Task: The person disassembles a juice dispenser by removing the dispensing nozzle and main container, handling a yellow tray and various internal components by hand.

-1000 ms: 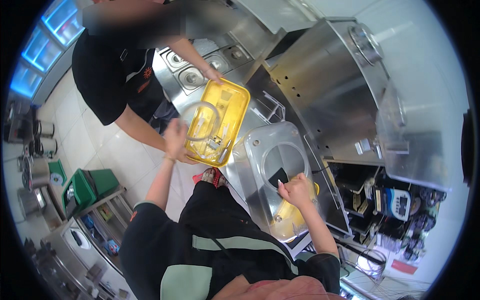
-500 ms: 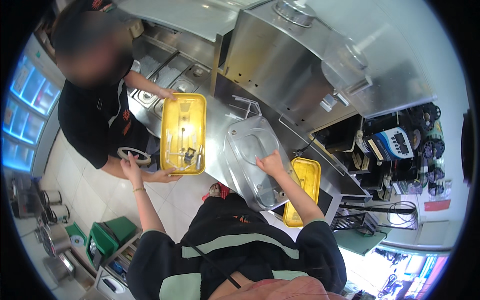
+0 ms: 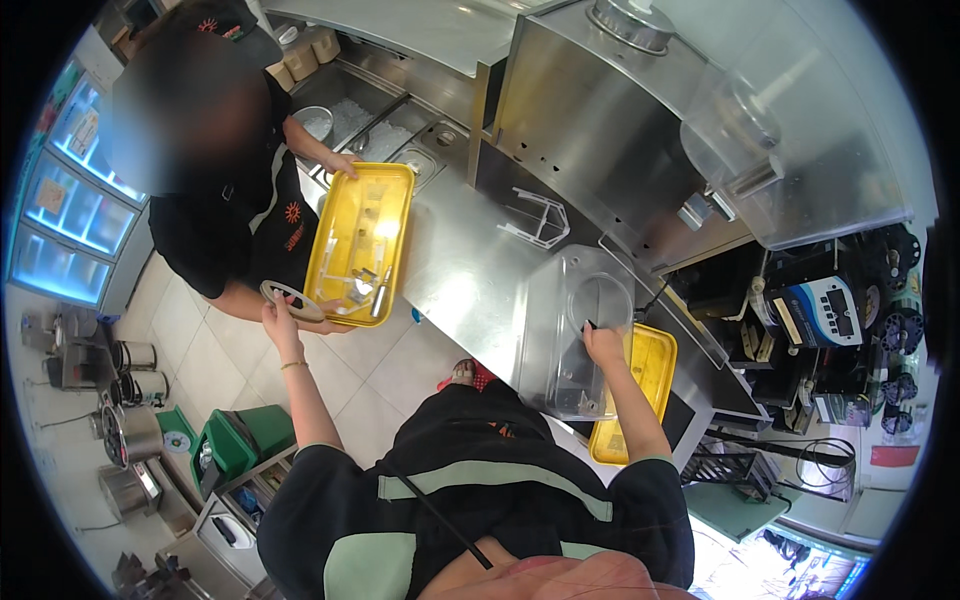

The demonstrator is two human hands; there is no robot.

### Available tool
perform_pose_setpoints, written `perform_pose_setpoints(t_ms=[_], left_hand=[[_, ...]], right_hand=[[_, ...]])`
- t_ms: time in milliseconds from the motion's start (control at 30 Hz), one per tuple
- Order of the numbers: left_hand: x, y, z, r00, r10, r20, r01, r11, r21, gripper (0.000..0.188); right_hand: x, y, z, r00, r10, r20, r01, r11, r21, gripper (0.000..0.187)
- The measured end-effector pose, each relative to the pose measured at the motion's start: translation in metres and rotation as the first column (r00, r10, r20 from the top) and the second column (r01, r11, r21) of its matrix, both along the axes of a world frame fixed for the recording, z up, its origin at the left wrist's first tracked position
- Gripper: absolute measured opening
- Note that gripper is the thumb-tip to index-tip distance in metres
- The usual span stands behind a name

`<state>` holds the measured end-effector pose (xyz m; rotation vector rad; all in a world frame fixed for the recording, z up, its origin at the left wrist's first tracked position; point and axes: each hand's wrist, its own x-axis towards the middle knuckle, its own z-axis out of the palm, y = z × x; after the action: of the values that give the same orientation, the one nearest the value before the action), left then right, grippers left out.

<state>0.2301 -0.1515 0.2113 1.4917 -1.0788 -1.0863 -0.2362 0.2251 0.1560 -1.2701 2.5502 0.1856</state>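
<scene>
My left hand (image 3: pixel 281 322) is closed round a pale ring (image 3: pixel 311 304) beside the near left corner of a yellow tray (image 3: pixel 403 240). A co-worker on the left supports that tray with both hands; several small parts lie in it, among them a metal cylinder (image 3: pixel 381 291). My right hand (image 3: pixel 604 347) is closed at a large clear plastic container (image 3: pixel 548 318) on the steel counter. A small black piece (image 3: pixel 591 325) shows at its fingertips. Whether the fingers grip the container or only that piece is hard to see.
A second yellow tray (image 3: pixel 657 380) lies right of the clear container, partly behind it. On the counter stands a white wire-like frame (image 3: pixel 541 222) near the steel housing (image 3: pixel 590 130). Metal food pans (image 3: pixel 418 163) are beyond the co-worker. A green bin (image 3: pixel 250 440) stands lower left.
The clear container has turned and shifted right with my right hand. My left hand keeps the ring, now tilted closer to the co-worker's tray. The whole view has shifted somewhat.
</scene>
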Motion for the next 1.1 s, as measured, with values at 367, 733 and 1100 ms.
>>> perform_pose_setpoints(t_ms=[367,733,1100], left_hand=[[0.016,0.0,-0.062,0.999,0.045,-0.02,-0.044,0.998,0.05,0.032],[-0.001,0.022,-0.077,0.966,0.247,-0.073,-0.254,0.962,-0.104,0.028],[0.079,0.012,-0.007,0.694,0.636,0.339,-0.588,0.771,-0.244,0.039]], right_hand=[[0.052,0.052,-0.003,0.95,-0.308,-0.049,0.248,0.841,-0.48,0.054],[0.085,0.056,0.019,0.946,-0.32,0.057,0.316,0.864,-0.391,0.059],[0.063,0.071,-0.02,0.963,-0.251,-0.101,0.185,0.882,-0.434,0.06]])
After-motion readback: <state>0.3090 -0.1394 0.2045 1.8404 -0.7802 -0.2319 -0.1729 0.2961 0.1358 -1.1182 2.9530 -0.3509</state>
